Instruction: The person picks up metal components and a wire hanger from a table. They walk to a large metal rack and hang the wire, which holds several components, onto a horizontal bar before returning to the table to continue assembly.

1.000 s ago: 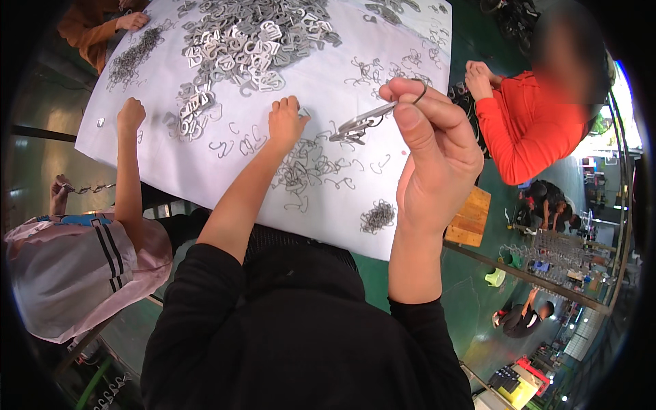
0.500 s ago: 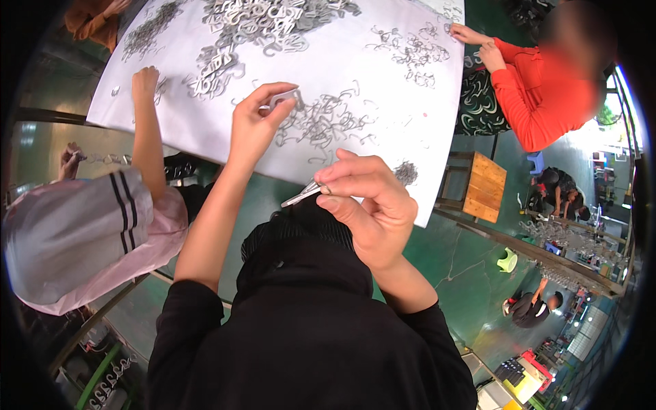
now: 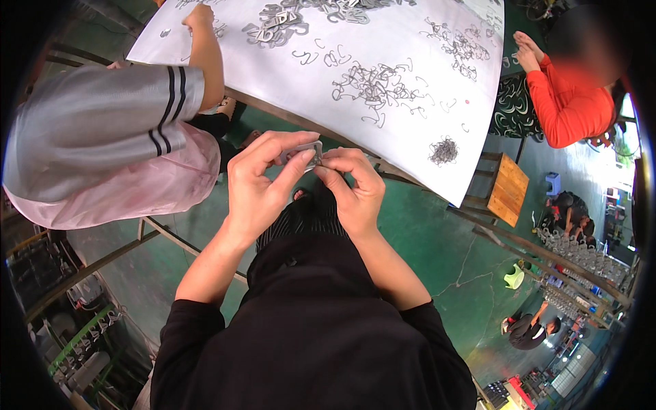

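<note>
My left hand point(image 3: 260, 181) is closed on a small grey frame-like piece point(image 3: 315, 146), pinched between thumb and fingers above my lap. My right hand point(image 3: 355, 188) meets it from the right with thumb and forefinger pressed together at the piece's edge. Whatever those right fingertips hold is too small to make out. Beyond both hands, loose curved wire hooks point(image 3: 376, 89) lie scattered on the white-covered table point(image 3: 403, 147). Farther back is a heap of similar flat grey pieces point(image 3: 277, 27).
A tight pile of thin dark wire bits point(image 3: 443, 151) lies near the table's right corner. To my left sits a co-worker in a grey sleeve point(image 3: 123, 109), one arm over the table. A person in red point(image 3: 570, 106) is at the right, by a wooden stool point(image 3: 509, 189).
My hands have come together over my lap; the left drew back from the table with the grey piece. The thin metal item in my right fingers no longer shows clearly. The view has shifted.
</note>
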A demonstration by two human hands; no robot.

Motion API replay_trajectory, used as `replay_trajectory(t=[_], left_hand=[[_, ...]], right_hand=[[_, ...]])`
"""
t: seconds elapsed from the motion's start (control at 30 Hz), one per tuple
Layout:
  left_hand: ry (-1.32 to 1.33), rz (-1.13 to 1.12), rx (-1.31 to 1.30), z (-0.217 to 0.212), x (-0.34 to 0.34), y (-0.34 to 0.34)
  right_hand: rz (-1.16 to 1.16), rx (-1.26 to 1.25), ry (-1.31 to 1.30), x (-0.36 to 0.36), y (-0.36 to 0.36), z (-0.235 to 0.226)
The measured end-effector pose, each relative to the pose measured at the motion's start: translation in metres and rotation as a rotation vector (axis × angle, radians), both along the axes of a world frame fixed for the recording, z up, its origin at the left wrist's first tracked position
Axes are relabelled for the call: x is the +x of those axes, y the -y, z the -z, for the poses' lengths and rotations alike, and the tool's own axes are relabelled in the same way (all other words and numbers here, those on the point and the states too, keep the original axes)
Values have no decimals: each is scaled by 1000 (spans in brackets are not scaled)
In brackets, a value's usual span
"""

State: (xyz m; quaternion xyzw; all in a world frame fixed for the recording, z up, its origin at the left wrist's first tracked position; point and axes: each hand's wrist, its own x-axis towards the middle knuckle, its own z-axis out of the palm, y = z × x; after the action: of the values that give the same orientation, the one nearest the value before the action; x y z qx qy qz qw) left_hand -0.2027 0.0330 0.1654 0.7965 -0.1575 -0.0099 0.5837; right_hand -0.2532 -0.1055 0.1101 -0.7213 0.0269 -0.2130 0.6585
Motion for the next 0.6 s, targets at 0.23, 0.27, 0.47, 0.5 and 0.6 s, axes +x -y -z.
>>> replay_trajectory(t=[0.23,0.27,0.47,0.5,0.6], left_hand=[[41,-14,12,29,-16,-10],[51,-21,33,35,-17,-11],[52,-88,32,74,-14,-2],[37,-105,32,78,-15,0],[34,-139,37,86,-13,3]], right_hand=[[-88,-176,-72,0,10,21],[-108,-155,-197,6,24,27],[61,-765,-522,78,133,126],[25,-831,-538,86,137,129],[-93,-1040,-555,103,141,137]])
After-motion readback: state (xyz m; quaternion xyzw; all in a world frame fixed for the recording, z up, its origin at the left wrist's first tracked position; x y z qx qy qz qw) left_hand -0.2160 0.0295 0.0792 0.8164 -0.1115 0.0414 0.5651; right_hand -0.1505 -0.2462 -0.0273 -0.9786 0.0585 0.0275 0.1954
